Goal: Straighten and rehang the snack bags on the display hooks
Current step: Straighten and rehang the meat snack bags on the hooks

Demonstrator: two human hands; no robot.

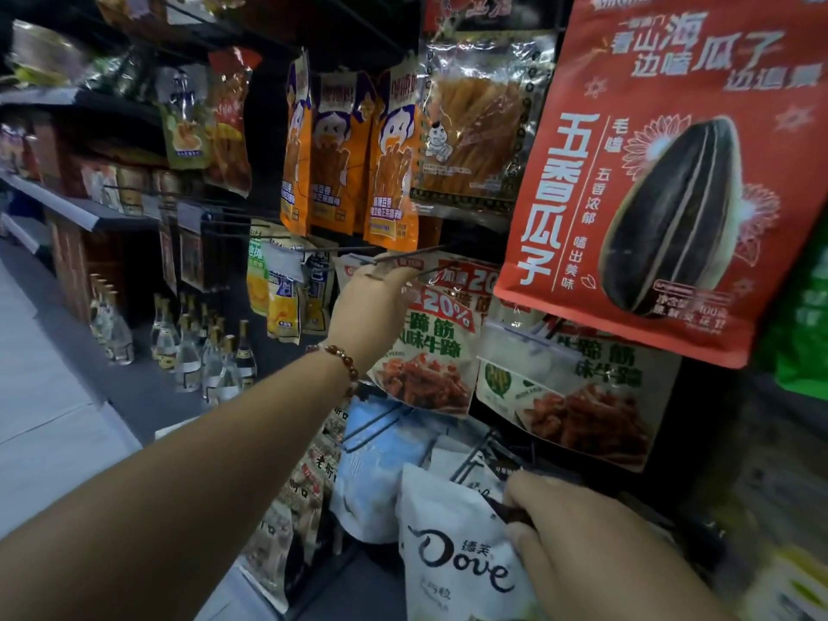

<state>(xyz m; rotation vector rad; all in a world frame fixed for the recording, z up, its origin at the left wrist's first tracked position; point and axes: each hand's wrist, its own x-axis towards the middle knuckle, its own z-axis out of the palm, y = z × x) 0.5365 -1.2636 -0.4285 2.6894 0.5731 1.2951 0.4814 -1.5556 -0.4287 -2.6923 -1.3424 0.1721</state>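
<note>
My left hand point(372, 316), with a bead bracelet on its wrist, reaches up to a white and red snack bag point(430, 351) hanging on a black wire hook point(403, 257); the fingers touch the bag's top edge by the hook, and the grip is hidden behind the hand. My right hand point(578, 535) is low at the right, shut on the upper corner of a white Dove bag point(457, 558). A second bag of the same snack point(582, 396) hangs to the right. A large red sunflower seed bag point(663, 172) hangs above it.
Orange snack bags point(354, 159) and a clear bag of strips point(475, 127) hang above. Yellow bags point(278, 298) hang at the left. Glass bottles point(197, 351) stand on the low shelf at the left. Bare wire hooks point(381, 423) stick out below the left hand.
</note>
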